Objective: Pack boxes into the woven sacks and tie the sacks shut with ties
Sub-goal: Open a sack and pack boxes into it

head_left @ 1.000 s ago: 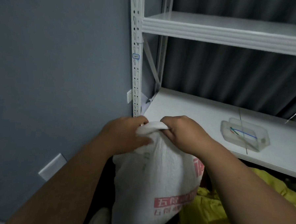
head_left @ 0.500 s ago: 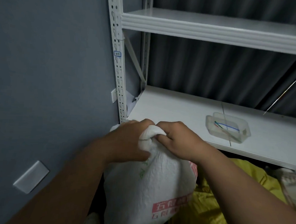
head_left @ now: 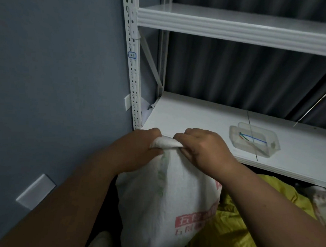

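A white woven sack (head_left: 165, 202) with red printed characters stands upright in front of me, full and bulging. Its mouth is gathered into a rolled neck at the top. My left hand (head_left: 138, 150) grips the left side of that neck and my right hand (head_left: 202, 148) grips the right side, fingers curled over the fabric. What is inside the sack is hidden. A clear plastic tray (head_left: 253, 141) on the shelf holds a few coloured ties (head_left: 252, 137).
A white metal rack with a lower shelf (head_left: 187, 115) and an upper shelf (head_left: 239, 27) stands right behind the sack, its post (head_left: 132, 65) against the grey wall. Yellow sacks (head_left: 228, 230) lie at the lower right. A thin rod leans at the far right.
Both hands kept their grip on the gathered sack neck, which now sits slightly lower against the shelf edge. The view shifted a little sideways and back; the sack stays upright.
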